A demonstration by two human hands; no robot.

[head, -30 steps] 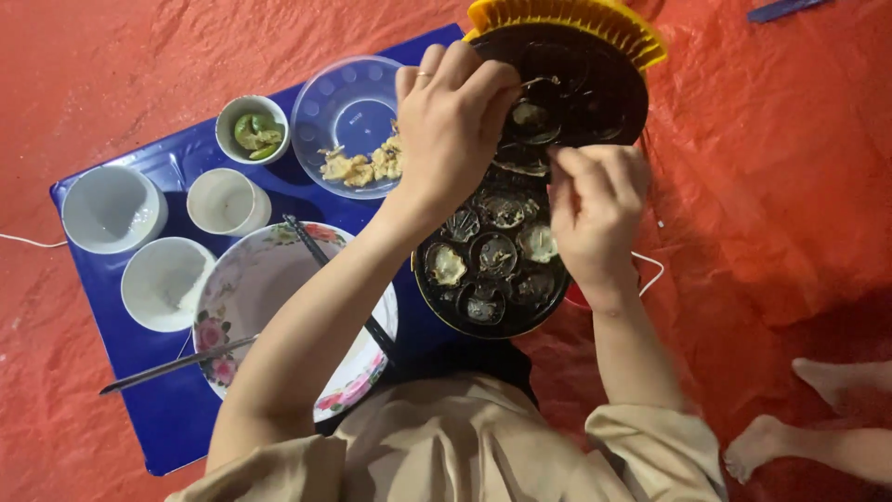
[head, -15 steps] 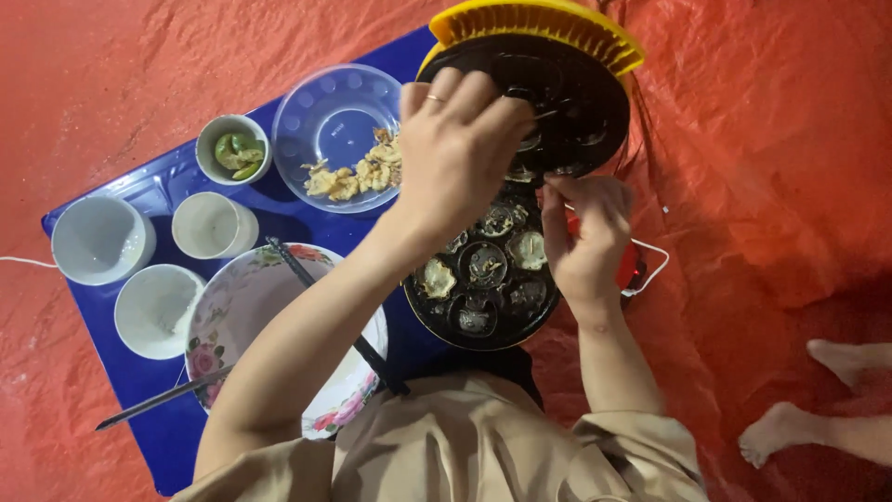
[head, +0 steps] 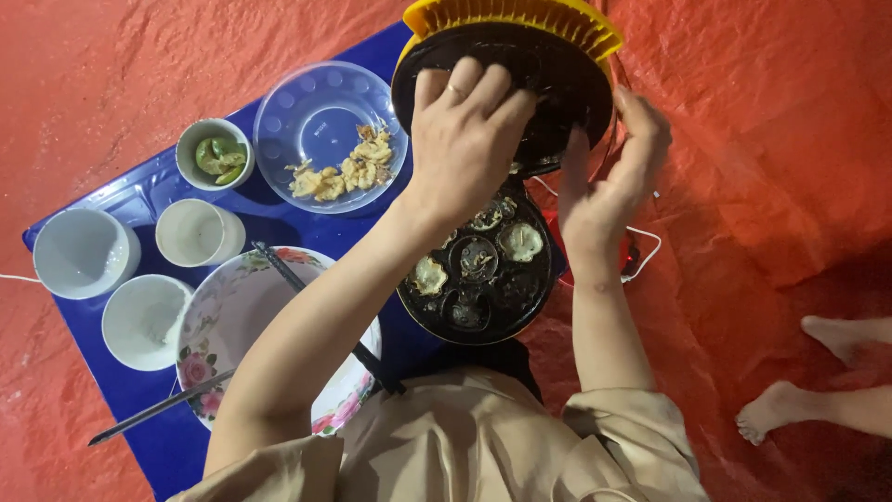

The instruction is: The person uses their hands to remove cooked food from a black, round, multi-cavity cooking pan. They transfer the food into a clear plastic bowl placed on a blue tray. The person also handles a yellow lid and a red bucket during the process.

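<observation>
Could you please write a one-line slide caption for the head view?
Both hands, left hand and right hand, grip the yellow-rimmed lid above a round black mould pan of small cakes.

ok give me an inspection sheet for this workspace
surface: blue table on a red sheet.
job's things: round black pan with cooked pieces in its cups; yellow-rimmed lid raised behind it.
clutter: clear bowl of fried pieces, small bowl of green pieces, three white cups, floral plate, black sticks.
grippers: left hand and right hand on the lid's black inside.
cables: white cable beside the pan.
surroundings: another person's bare feet on the sheet.
</observation>
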